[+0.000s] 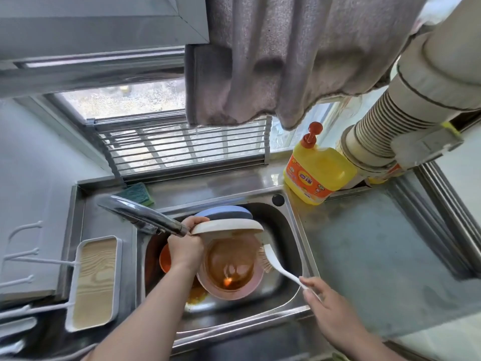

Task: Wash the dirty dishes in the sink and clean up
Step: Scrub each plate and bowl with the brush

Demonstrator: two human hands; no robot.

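Beside sink [291, 225] — yellow detergent bottle [318, 173].

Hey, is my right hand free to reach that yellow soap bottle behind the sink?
Probably not right away: the right hand is gripping the white brush. The path over the counter to the soap bottle looks open, so it likely would be once the brush is set down.

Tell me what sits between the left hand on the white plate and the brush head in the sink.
Head view: between the left hand and the brush sits the pink bowl, holding brownish dirty water.
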